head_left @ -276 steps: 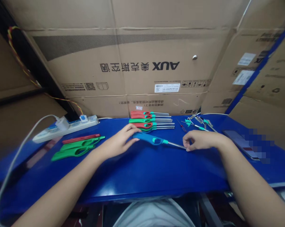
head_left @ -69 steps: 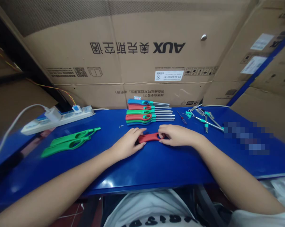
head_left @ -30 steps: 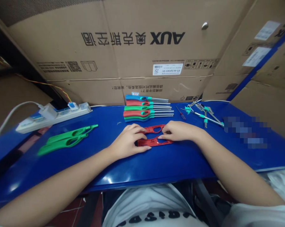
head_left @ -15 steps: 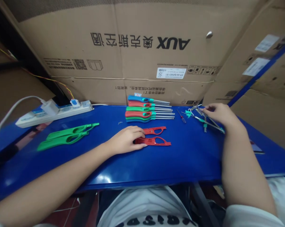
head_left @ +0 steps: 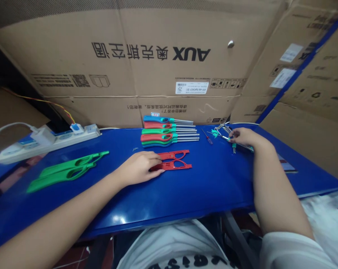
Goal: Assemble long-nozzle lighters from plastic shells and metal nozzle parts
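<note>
Soft, even indoor light fills the view, with no clear source in frame and only faint shadows. The glossy table (head_left: 214, 186) throws a white patch of glare near its front edge and a dull reflection at far left. The space below the table falls into dim shade. The wide lens bows the table and bends the cartons (head_left: 169, 74) toward the edges, stretching the power strip (head_left: 45, 141) at left. The red pieces (head_left: 171, 164) look fairly crisp, while the green pieces (head_left: 65, 172) smear slightly, and small print on the cartons stays soft.
</note>
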`<state>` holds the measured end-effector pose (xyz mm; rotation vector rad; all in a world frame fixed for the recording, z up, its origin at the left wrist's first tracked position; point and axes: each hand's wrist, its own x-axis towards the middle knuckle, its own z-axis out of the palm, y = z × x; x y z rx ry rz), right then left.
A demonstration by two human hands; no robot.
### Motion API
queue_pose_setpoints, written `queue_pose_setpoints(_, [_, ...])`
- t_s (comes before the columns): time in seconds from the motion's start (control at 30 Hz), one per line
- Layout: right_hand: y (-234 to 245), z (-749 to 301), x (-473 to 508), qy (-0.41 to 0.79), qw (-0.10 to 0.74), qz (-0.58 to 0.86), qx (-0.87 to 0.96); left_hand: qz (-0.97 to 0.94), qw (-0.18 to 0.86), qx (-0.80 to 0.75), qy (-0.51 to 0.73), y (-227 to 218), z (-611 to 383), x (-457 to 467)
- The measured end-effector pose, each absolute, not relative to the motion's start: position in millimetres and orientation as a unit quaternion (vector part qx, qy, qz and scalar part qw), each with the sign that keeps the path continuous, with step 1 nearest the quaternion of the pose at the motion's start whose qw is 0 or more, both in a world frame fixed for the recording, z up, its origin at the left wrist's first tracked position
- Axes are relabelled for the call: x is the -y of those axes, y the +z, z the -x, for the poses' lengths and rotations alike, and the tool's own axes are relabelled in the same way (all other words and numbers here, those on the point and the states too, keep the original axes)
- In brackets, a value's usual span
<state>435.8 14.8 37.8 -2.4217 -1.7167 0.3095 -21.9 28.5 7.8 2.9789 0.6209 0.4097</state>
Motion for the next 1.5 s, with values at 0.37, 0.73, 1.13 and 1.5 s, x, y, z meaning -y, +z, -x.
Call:
queue_pose_setpoints(0.37, [31.9, -423.5, -19.3, 0.06, 0.083, 0.803, 0.587, -0.972, 0.023, -0.202, 0.12, 14.5, 25.1, -32.6])
queue_pose_setpoints(0.73, [61.5, -370.6, 0.2, 0.024, 0.27, 0.634, 0.724, -0.975, 0.002, -0.192, 0.113, 12.3, 25.7, -36.6])
queue_pose_setpoints(1.13, [47.2, -272.1, 25.5, -0.022, 0.248, 0.418, 0.874, -0.826, 0.022, -0.25, 0.504, 9.6, 9.8, -14.3])
queue_pose_setpoints(1.5, [42.6, -242.4, 38.7, 0.0, 0.19, 0.335, 0.923, -0.893, -0.092, -0.161, 0.411, 17.3, 11.6, -3.7])
